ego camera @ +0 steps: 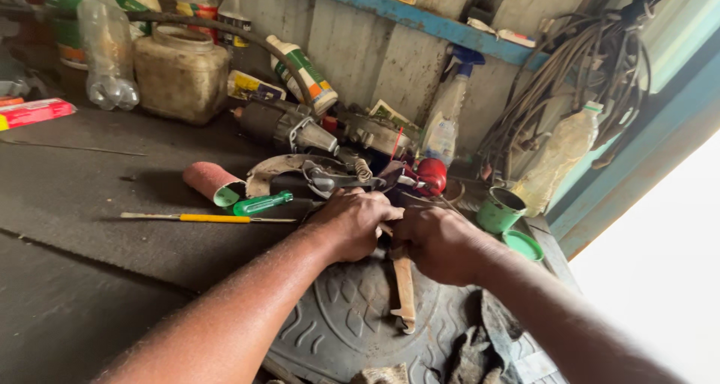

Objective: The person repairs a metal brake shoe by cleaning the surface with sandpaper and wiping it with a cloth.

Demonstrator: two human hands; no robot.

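Two hands meet at the centre of the frame, both mine. My left hand point(351, 223) is curled shut, knuckles up, over the upper end of a flat, pale metal bar point(404, 290); my right hand point(433, 241) is closed around the same bar just beside it, the two hands touching. What the fingers pinch underneath is hidden, so I cannot tell whether a smaller part is also held. The bar runs from my hands toward the bottom of the frame and ends in a notched tip, lying across a dark patterned rubber mat point(345, 316) at lower centre.

Left of my hands, on the dark workbench point(90, 189), lie a green-handled screwdriver point(262, 203), a thin yellow-handled tool point(204, 218) and a pink roller point(212, 183). Above the hands sits a curved metal part point(296, 166), with a red cap-shaped piece point(431, 175) near it. A green cup point(499, 210) and a green lid point(523, 244) stand at right. Jars and bottles line the upper left; a bundle of cables point(592, 61) hangs at upper right.
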